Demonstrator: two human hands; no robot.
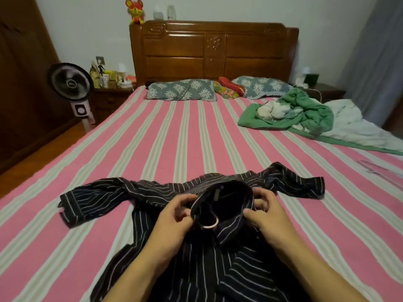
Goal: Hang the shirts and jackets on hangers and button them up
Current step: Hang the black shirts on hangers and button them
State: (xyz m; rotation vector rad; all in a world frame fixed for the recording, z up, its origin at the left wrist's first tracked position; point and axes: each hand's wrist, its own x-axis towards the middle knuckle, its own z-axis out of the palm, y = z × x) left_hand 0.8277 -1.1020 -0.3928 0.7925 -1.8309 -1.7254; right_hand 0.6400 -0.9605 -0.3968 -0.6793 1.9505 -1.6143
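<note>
A black shirt with thin white stripes [196, 247] lies on the bed [165, 136], close to the near edge and about in the middle. Its two short sleeves spread out to the left and right. The collar stands up in a round ring, and a pale hanger hook [210, 224] pokes out of the collar at the front. The left hand [174, 216] holds the left side of the collar, with its grip curled and the thumb and fingers pinching the cloth. The right hand [265, 214] holds the right side of the collar the same way, its grip curled with the fingers pinching the cloth. The bed has a sheet with pink and pale stripes. Farther off, near the right edge of the bed, a green and white blanket [305, 114] lies in a messy heap. At the far end of the bed are two blue flowered pillows [181, 89] with a small red and yellow cushion [229, 88] between them. Behind them stands a brown wooden headboard [213, 51], and a red and yellow toy [135, 10] sits on its top left corner. A black fan [70, 82] stands on the floor to the left of the bed.
</note>
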